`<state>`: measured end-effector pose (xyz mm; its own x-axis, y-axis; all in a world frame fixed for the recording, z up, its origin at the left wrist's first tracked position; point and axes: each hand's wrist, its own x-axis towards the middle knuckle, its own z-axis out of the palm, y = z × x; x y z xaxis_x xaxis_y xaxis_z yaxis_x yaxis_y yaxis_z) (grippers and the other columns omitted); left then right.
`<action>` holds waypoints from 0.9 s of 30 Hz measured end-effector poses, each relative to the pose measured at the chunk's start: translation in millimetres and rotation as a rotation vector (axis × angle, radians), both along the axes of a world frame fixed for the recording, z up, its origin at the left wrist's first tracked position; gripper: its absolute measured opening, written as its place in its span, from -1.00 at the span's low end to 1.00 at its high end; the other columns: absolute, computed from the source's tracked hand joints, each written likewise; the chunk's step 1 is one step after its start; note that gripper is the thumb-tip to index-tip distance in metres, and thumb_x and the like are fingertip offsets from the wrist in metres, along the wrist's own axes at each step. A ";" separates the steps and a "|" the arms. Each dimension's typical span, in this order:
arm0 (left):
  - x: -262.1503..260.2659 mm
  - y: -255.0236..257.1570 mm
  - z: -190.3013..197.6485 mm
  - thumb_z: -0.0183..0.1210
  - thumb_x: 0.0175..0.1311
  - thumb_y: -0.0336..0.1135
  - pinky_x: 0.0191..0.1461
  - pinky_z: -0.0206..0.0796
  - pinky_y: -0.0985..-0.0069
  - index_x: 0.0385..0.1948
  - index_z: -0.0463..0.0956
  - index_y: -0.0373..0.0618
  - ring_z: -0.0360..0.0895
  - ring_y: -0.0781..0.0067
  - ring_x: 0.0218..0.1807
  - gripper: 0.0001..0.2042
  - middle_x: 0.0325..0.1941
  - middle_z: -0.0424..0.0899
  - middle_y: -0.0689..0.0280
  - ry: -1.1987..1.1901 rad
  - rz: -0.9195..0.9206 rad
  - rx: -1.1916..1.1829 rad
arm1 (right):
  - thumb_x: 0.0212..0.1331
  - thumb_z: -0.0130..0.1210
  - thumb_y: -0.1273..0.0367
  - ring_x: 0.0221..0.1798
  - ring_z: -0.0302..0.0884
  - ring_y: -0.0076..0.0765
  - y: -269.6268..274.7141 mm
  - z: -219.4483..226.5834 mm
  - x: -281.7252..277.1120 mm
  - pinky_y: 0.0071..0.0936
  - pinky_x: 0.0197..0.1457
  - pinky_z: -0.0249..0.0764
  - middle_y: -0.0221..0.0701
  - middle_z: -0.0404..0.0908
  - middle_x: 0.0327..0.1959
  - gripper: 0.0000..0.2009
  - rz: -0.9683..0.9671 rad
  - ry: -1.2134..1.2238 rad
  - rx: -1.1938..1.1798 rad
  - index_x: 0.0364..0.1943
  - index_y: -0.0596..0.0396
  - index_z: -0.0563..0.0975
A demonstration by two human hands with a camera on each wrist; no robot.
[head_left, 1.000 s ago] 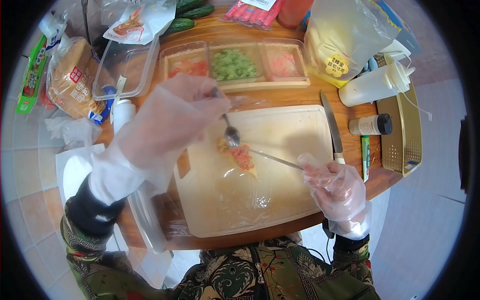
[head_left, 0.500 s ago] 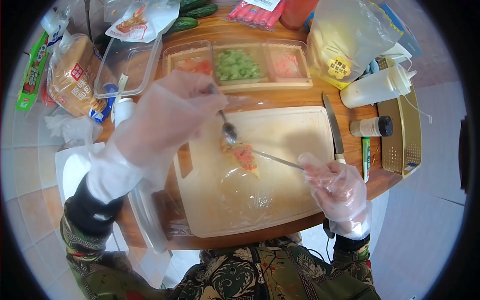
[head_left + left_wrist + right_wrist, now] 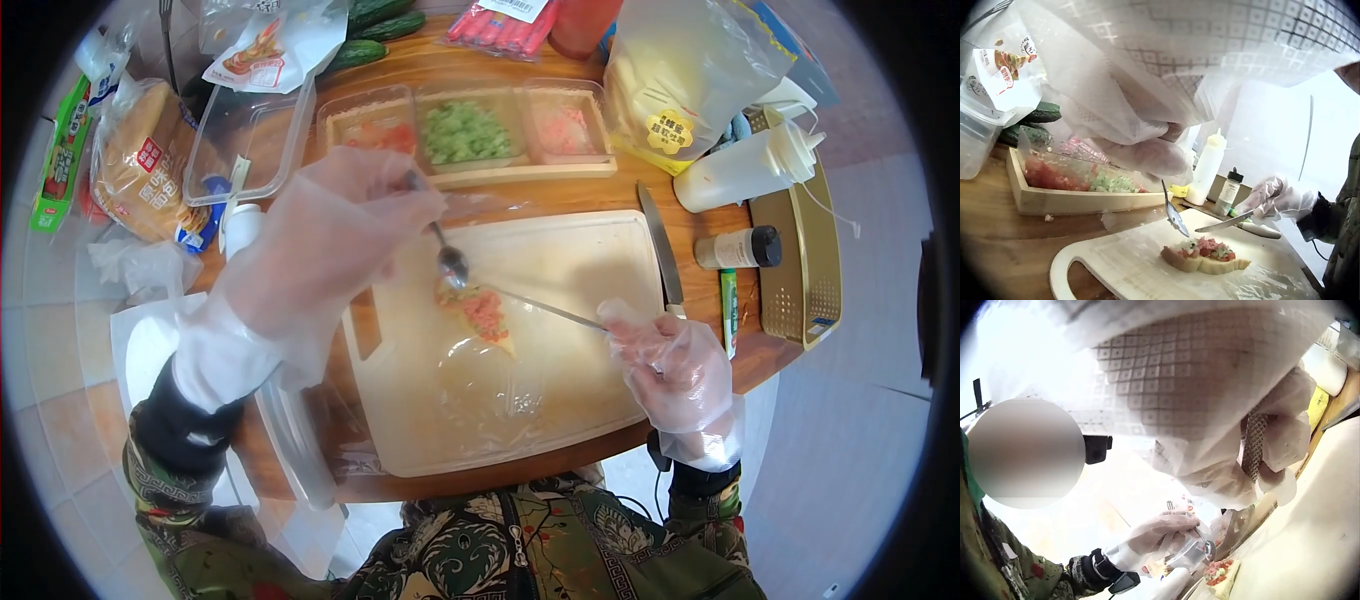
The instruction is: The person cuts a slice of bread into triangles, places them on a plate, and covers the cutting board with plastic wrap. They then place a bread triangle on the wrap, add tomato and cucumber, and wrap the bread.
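Observation:
My gloved left hand [image 3: 335, 225] pinches a metal spoon [image 3: 453, 265], bowl down, over the far left end of a small piece of bread [image 3: 1207, 265]. Diced pink, red and pale green topping [image 3: 482, 312] covers the bread, which lies on a white cutting board [image 3: 590, 390]. From the other side, my gloved right hand [image 3: 680, 375] grips a slim metal utensil [image 3: 548, 307] with a patterned handle [image 3: 1254, 445]. Its narrow end reaches the topping beside the spoon in the head view. Crumpled clear film [image 3: 500, 390] spreads around the near side of the bread.
Behind the board, a wooden tray [image 3: 530, 172] holds containers of diced food. A knife [image 3: 660, 245] lies along the board's right edge, near a seasoning bottle [image 3: 735, 248], a squeeze bottle [image 3: 735, 180] and a gold basket [image 3: 805, 270]. Bagged bread [image 3: 148, 165] stands at left.
The spoon bowl has shifted slightly left and away from me over the bread's end. My right hand and its utensil keep nearly the same place; the whole head view drifts a little.

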<state>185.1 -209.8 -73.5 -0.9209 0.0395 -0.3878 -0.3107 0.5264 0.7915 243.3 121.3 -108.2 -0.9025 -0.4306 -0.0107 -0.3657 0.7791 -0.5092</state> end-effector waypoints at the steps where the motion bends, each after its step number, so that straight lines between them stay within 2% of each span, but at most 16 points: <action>1: 0.1 0.9 0.7 0.25 0.40 -0.18 -0.47 0.41 0.68 -0.23 0.70 -0.19 0.49 0.73 -0.56 -0.76 -0.42 0.63 0.46 0.000 0.008 -0.009 | -0.17 0.22 0.67 -0.40 0.67 -0.09 1.1 -0.3 -0.6 -0.34 -0.27 0.59 -0.20 0.80 -0.06 -0.73 0.041 0.025 0.006 -0.34 0.03 0.65; 5: 1.0 2.6 0.7 0.24 0.40 -0.18 -0.47 0.42 0.68 -0.24 0.70 -0.19 0.49 0.73 -0.55 -0.76 -0.42 0.64 0.45 0.010 0.030 -0.006 | -0.20 0.25 0.64 -0.40 0.65 -0.06 -1.8 0.8 -1.8 -0.30 -0.30 0.57 -0.26 0.81 -0.09 -0.71 0.059 0.073 0.047 -0.32 0.00 0.68; 7: 1.3 4.2 0.9 0.24 0.40 -0.19 -0.47 0.43 0.69 -0.25 0.70 -0.20 0.48 0.73 -0.55 -0.76 -0.41 0.65 0.43 0.012 0.066 0.000 | 0.09 0.36 0.43 -0.56 0.52 -0.05 -6.4 5.3 -3.8 -0.17 -0.50 0.37 -0.28 0.53 -0.58 -0.71 0.068 0.119 0.028 -0.06 -0.13 0.77; 8: 1.4 4.5 0.6 0.24 0.40 -0.19 -0.47 0.43 0.69 -0.25 0.70 -0.20 0.48 0.73 -0.55 -0.76 -0.41 0.65 0.43 0.011 0.064 -0.001 | 0.09 0.36 0.43 -0.56 0.52 -0.05 -6.1 5.3 -2.9 -0.17 -0.50 0.37 -0.28 0.53 -0.58 -0.71 0.066 0.118 0.028 -0.06 -0.13 0.77; 10: 2.0 4.4 -0.4 0.25 0.40 -0.21 -0.48 0.42 0.69 -0.26 0.70 -0.21 0.48 0.72 -0.56 -0.77 -0.40 0.66 0.42 0.009 0.074 0.046 | -0.11 0.30 0.60 -0.43 0.62 -0.09 -5.4 5.6 0.2 -0.31 -0.33 0.55 -0.36 0.82 -0.14 -0.70 0.003 0.036 0.033 -0.26 -0.07 0.72; 14: 2.6 2.6 0.0 0.26 0.39 -0.22 -0.49 0.40 0.70 -0.27 0.69 -0.21 0.48 0.71 -0.56 -0.78 -0.39 0.67 0.42 -0.002 0.025 0.062 | -0.07 0.32 0.60 -0.43 0.64 -0.09 3.3 11.9 4.3 -0.35 -0.27 0.56 -0.29 0.81 -0.18 -0.75 0.014 0.104 0.042 -0.27 -0.03 0.71; 19: 10.3 12.0 -1.8 0.26 0.39 -0.24 -0.47 0.37 0.69 -0.25 0.69 -0.19 0.47 0.73 -0.55 -0.80 -0.41 0.67 0.42 -0.015 0.023 0.161 | -0.10 0.34 0.62 -0.31 0.67 -0.05 24.3 9.6 12.3 -0.29 -0.14 0.54 -0.22 0.78 -0.22 -0.72 -0.048 -0.060 -0.165 -0.29 -0.06 0.68; 20: 11.6 15.8 -1.3 0.26 0.39 -0.24 -0.47 0.37 0.69 -0.25 0.69 -0.19 0.47 0.73 -0.55 -0.80 -0.41 0.67 0.42 -0.015 0.021 0.162 | -0.10 0.34 0.62 -0.31 0.67 -0.05 24.7 12.2 13.3 -0.29 -0.14 0.54 -0.22 0.78 -0.22 -0.72 -0.049 -0.059 -0.164 -0.29 -0.06 0.68; 22: 13.6 22.3 -0.1 0.25 0.40 -0.26 -0.45 0.33 0.67 -0.24 0.69 -0.19 0.47 0.72 -0.55 -0.81 -0.43 0.65 0.44 -0.022 -0.050 0.154 | -0.16 0.34 0.62 -0.31 0.65 -0.08 24.2 18.8 13.0 -0.28 -0.18 0.51 -0.29 0.75 -0.21 -0.67 0.087 0.151 -0.036 -0.27 -0.10 0.68; 26: 15.3 24.9 -3.1 0.24 0.41 -0.27 -0.45 0.30 0.65 -0.24 0.68 -0.19 0.47 0.70 -0.55 -0.82 -0.45 0.63 0.45 -0.024 -0.108 0.134 | -0.23 0.38 0.60 -0.34 0.63 -0.07 21.2 16.4 10.9 -0.28 -0.21 0.50 -0.33 0.74 -0.21 -0.62 0.111 0.116 -0.039 -0.24 -0.13 0.69; 27: 15.6 26.2 -2.8 0.23 0.41 -0.27 -0.45 0.30 0.65 -0.24 0.67 -0.19 0.47 0.69 -0.55 -0.82 -0.45 0.63 0.45 -0.030 -0.105 0.131 | -0.23 0.38 0.60 -0.34 0.63 -0.08 16.8 19.0 11.7 -0.28 -0.22 0.51 -0.35 0.75 -0.23 -0.61 0.109 0.168 0.006 -0.24 -0.15 0.69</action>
<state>200.7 -183.6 -76.3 -0.8971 0.1872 -0.4003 -0.2837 0.4505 0.8465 255.1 138.1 -89.2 -0.8396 -0.5265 0.1334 -0.5278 0.7330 -0.4291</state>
